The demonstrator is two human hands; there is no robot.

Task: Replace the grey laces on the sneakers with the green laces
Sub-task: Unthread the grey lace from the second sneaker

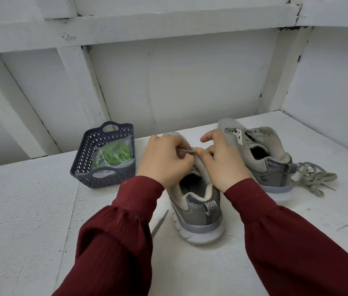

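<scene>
A grey sneaker [198, 212] stands in front of me, heel toward me. My left hand [165, 161] and my right hand [222, 161] meet over its tongue. The left fingers pinch a grey lace [187, 151] there, and the right fingers pinch the tongue next to it. One end of that lace [159, 224] trails on the table left of the shoe. The second grey sneaker [260, 154] stands to the right without a lace. A loose grey lace [312, 178] lies heaped beside its heel. Green laces [115, 155] lie bagged in clear plastic inside a dark basket [87, 150].
The basket sits on the white table [29, 210] to the left of the shoes. A white panelled wall [168, 82] rises close behind the table, and another white wall closes in on the right.
</scene>
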